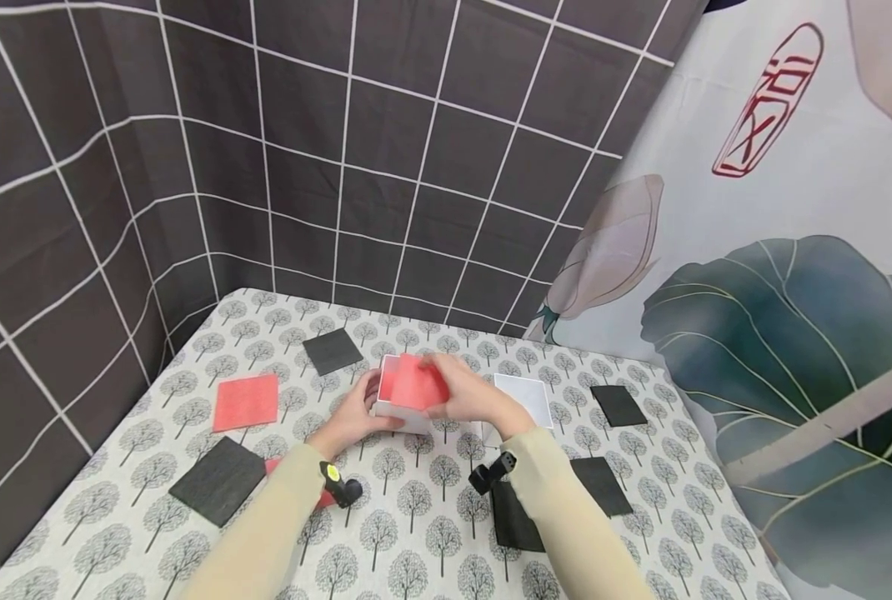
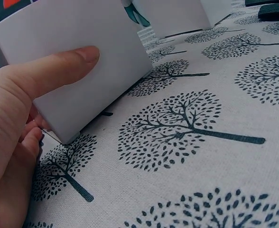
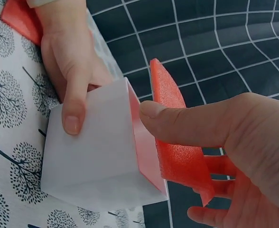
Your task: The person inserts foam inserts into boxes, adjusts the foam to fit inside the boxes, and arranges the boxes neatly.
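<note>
Head view: tree-printed worktop (image 1: 408, 529); white box (image 1: 408, 421) near centre, gripped by left hand (image 1: 352, 421); red sheet (image 1: 419, 385) at box's opening, pinched by right hand (image 1: 464, 393). Right wrist view, clearer: right thumb (image 3: 187, 122), fingers (image 3: 220, 165) on opposite faces. Left wrist view, closest: left thumb (image 2: 63, 66) along box wall.

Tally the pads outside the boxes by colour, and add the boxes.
Black pads: 5
Red pads: 3, including one in the right hand; patches either side of the left sleeve taken as one
White boxes: 2
Total: 10
</note>
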A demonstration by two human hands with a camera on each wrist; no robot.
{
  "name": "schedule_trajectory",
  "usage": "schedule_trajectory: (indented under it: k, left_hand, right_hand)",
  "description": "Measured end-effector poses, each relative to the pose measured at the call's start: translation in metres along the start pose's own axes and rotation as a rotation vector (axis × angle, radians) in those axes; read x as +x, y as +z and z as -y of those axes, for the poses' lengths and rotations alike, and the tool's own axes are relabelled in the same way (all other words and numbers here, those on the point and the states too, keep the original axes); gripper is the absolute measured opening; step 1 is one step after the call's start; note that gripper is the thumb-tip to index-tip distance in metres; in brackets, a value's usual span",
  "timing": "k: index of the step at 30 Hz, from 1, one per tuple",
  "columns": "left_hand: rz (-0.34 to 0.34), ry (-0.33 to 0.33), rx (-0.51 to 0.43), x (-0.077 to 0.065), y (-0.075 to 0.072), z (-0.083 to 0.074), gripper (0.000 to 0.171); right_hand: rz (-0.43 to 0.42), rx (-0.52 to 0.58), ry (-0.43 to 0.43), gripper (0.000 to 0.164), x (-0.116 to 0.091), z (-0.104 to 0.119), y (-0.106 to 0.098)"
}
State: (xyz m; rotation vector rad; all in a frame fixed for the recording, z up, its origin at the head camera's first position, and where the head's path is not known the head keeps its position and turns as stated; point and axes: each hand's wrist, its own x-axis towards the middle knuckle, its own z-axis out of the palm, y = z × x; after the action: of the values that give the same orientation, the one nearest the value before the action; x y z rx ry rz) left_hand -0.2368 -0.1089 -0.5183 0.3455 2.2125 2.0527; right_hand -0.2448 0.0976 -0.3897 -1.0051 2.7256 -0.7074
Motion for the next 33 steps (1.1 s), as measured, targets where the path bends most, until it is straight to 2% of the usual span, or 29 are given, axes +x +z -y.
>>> schedule_trajectory:
  k: [9, 20, 26, 33]
  left_hand:
    - [0.007, -0.002, -0.043, 0.0, 0.0, -0.002, 0.101]
    - [0.005, 0.0, -0.038, -0.001, 0.002, -0.003, 0.099]
    - [-0.002, -0.001, -0.039, 0.0, 0.002, -0.001, 0.099]
    - [-0.004, -0.001, -0.035, 0.001, 0.001, 0.002, 0.099]
  right_hand:
    - [0.071, -0.112, -0.024, 0.077, 0.02, -0.003, 0.003]
    - [0.143, -0.096, -0.017, 0.077, 0.029, -0.01, 0.005]
    - [0.172, -0.088, -0.04, 0.077, 0.032, -0.012, 0.005]
    - [0.181, -0.016, -0.034, 0.072, 0.032, -0.017, 0.009]
